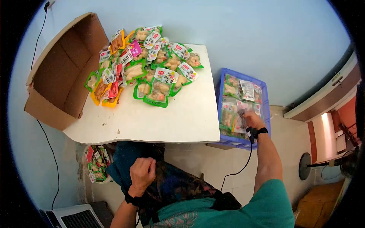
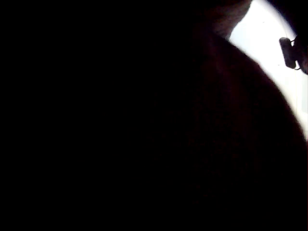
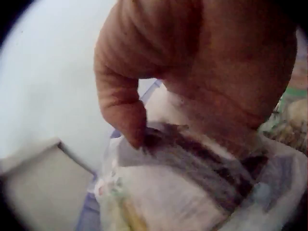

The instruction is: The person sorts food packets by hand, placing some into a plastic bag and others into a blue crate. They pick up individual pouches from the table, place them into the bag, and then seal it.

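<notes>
My right hand is down in the blue plastic crate at the right of the table. Thumb and fingers pinch the top of a clear plastic food packet; in the right wrist view its film is wrinkled and dark under the fingers. Other sealed food packets lie around it in the crate. My left hand rests at my lap below the table edge, fingers loosely curled, holding nothing. The left wrist view is almost wholly dark.
On the white table lies a heap of green, yellow and red-edged food packets. An open cardboard box lies on its side at the left. Below the table stands a white bin with packets. A cable trails from my right wrist.
</notes>
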Demonstrator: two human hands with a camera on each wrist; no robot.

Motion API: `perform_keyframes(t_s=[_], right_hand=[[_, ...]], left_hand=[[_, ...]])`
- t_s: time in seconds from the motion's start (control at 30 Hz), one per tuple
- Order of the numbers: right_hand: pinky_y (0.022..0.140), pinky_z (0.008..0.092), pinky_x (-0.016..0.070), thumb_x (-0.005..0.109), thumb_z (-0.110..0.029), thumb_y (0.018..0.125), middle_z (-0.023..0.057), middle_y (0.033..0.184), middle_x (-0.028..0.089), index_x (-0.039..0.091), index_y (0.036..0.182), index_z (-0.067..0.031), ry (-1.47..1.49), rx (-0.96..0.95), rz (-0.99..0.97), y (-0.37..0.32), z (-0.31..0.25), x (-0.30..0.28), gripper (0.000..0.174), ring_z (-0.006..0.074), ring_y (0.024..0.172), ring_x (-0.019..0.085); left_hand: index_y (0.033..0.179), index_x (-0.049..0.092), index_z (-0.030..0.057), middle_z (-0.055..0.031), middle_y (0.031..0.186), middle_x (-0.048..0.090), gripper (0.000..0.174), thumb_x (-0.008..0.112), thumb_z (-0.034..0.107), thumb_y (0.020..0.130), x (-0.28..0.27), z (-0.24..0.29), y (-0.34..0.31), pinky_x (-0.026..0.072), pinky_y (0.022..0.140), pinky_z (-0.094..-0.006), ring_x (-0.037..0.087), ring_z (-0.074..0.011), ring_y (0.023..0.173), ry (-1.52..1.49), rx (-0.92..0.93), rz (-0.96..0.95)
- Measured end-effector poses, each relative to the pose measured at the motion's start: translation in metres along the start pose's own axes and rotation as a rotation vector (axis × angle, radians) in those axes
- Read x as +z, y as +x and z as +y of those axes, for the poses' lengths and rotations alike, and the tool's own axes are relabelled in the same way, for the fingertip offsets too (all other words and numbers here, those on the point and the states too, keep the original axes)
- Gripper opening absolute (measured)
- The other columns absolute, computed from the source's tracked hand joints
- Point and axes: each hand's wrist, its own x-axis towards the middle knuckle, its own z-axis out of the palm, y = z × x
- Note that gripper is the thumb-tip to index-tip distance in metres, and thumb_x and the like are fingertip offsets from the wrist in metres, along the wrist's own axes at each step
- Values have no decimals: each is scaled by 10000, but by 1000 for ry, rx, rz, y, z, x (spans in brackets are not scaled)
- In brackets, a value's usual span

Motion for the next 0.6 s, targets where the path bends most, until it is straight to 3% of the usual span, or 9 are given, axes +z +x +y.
perform_keyframes(t_s=[0.03,0.13,0.17,0.27,0.37,0.47,0.6], right_hand=[[463,349,308,652,-110,747,-6,685,449,472,861,-53,-116,23,8,6,1,5,220,141,511,386],[671,311,415,638,-41,719,10,800,503,523,824,-55,-70,95,140,-21,-27,46,157,157,727,506],[617,320,417,632,-39,722,27,816,508,513,840,-40,5,13,83,5,3,29,167,152,697,493],[635,302,440,623,-32,729,34,848,525,523,916,-3,-155,74,175,-17,-23,51,214,163,737,524],[658,288,463,623,-4,717,49,892,557,532,1007,32,-319,4,251,-45,-51,81,306,182,785,564],[667,297,477,613,40,705,57,920,580,548,1084,43,-221,-37,134,-22,-23,49,384,194,815,585],[692,296,491,589,83,692,56,950,604,563,1129,32,20,-136,160,-22,-11,42,441,190,838,598]], left_hand=[[862,653,36,-115,773,630,113,746,33,799,1,0,1,518,584,-369,624,-297,687,7,0,-5],[859,657,38,-112,765,628,116,748,23,789,1,-1,2,521,580,-366,625,-294,679,7,-1,-9],[858,659,39,-112,762,628,116,748,19,786,1,0,2,521,578,-365,625,-293,677,2,-3,-8],[850,646,27,-141,781,648,99,727,-2,801,0,2,3,519,599,-401,640,-331,700,-25,-41,-30],[846,649,27,-137,776,645,95,728,1,801,0,1,3,518,591,-398,636,-328,693,-13,-44,-37],[839,651,32,-132,769,641,91,727,1,798,0,0,3,515,580,-393,633,-321,687,-14,-53,-32],[838,657,36,-128,767,641,93,732,5,792,-1,-1,3,515,572,-392,632,-312,681,2,-45,-38]])
